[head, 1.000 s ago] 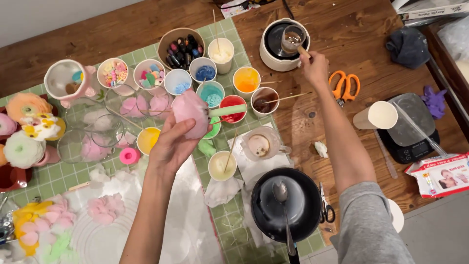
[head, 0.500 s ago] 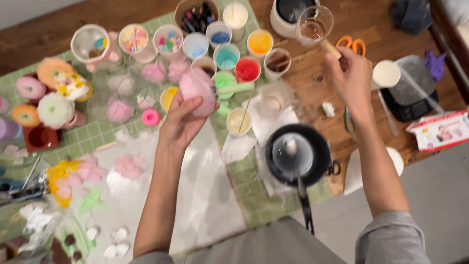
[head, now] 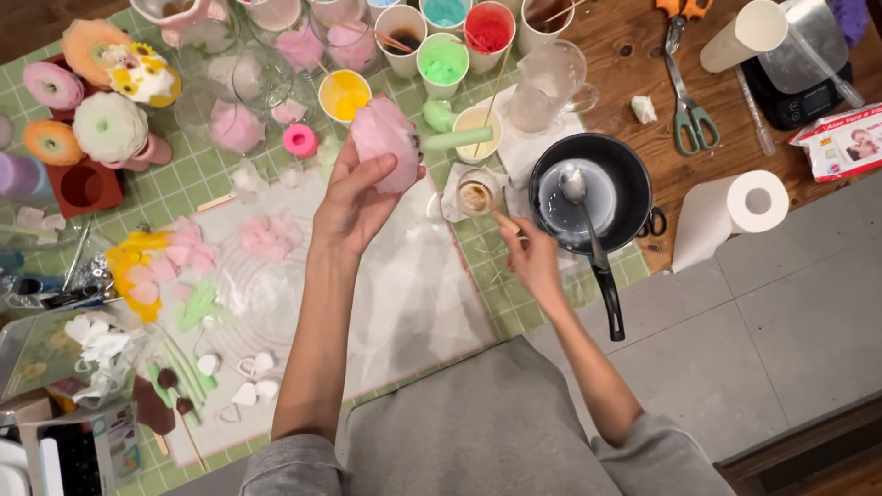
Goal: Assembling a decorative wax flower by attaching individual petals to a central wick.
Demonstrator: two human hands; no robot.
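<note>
Holding a pink flower-shaped piece (head: 386, 142) up over the surface (head: 698, 55), my left hand (head: 354, 202) has its fingers (head: 404, 184) curled partway round the lower side, thumb on the near edge, so the grip is closed on it though not tight. The piece sits above the green grid mat (head: 197, 170), just beside the yellow cup (head: 344, 94) and the green roll (head: 457, 140). My palm hides its underside, and I cannot tell its exact shape there. Its longer side runs from lower right to upper left, the rounded top pointing away from me toward the row of colour cups. My right hand (head: 533, 262) has its fingers pinched together on a thin wooden stick (head: 503, 220), whose far end dips into a small clear glass (head: 478, 195) of brownish liquid; the stick slants from my fingers up and left into the glass. How the fingertips meet on the stick is hard to make out, since the back of the hand covers them. Just right of the glass stands a black pan (head: 634, 184) with a spoon (head: 577, 188) in it, handle pointing toward me. The top row of cups is cut off by the frame edge.
</note>
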